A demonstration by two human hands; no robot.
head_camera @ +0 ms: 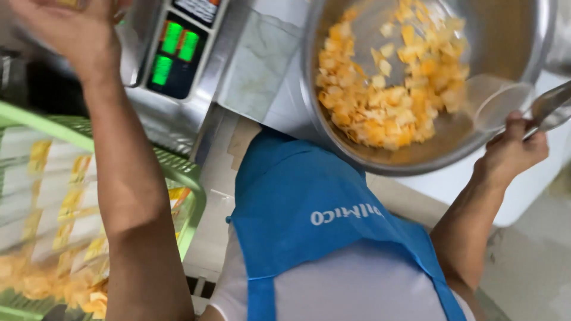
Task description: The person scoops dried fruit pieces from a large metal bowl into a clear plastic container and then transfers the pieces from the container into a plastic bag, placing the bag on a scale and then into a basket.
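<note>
A: Now, right hand (pixel 514 148)?
B: Fingers closed around a metal scoop (pixel 550 107) handle at the steel bowl (pixel 511 41) rim; long axis runs up-right.
A: Left hand (pixel 65 30)?
B: Raised by the scale (pixel 178 47); grip unclear.

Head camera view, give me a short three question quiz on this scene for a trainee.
1. True or false: the metal bowl holds yellow-orange chips.
2. Which hand is at the clear plastic cup by the bowl's rim? A) left hand B) right hand C) neither
3. Fill in: the green basket of packed bags sits on the person's ____ side.

Key:
1. True; the chips lie heaped inside the bowl.
2. B; the right hand grips at the cup, while the left hand is raised near the scale with lit green digits.
3. Left.
</note>
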